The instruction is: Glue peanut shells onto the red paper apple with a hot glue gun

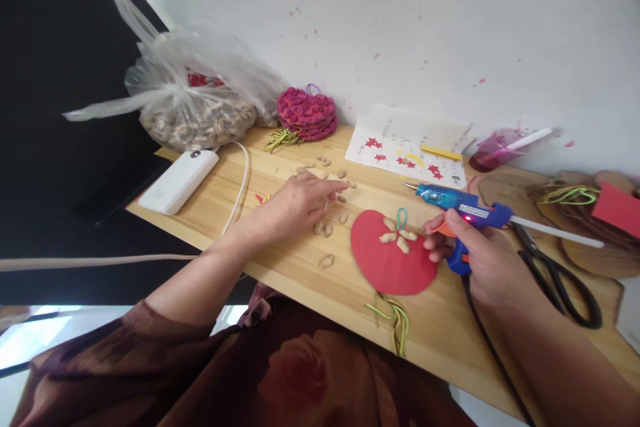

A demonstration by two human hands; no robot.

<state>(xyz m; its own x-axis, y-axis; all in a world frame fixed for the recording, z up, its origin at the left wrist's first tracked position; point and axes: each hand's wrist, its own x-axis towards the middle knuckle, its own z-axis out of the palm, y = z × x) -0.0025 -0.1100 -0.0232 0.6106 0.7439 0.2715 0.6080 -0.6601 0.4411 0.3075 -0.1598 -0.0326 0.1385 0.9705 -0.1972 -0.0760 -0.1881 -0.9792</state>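
Note:
My right hand [480,253] grips a blue hot glue gun [463,203] with an orange trigger. Its metal nozzle points left, a white glue stick juts out of the back, and a small red light is lit. Below the nozzle lies a red heart-shaped card [390,270] with a blue loop and several pale nut shells [400,235] set like a flower near its top. Yellow-green tassel strands [397,323] hang from its lower edge. Over scattered nut shells [327,230] on the wooden table, my left hand [295,203] has its fingers stretched out; its palm side is hidden.
A clear plastic bag of shells [200,117], a white power bank [179,181] with cable, and stacked pink decorated pieces [307,113] sit at left and back. Behind are a sheet with red stars [375,140] and a cup of dark pink liquid [490,155]. Black-handled scissors [555,277] lie right.

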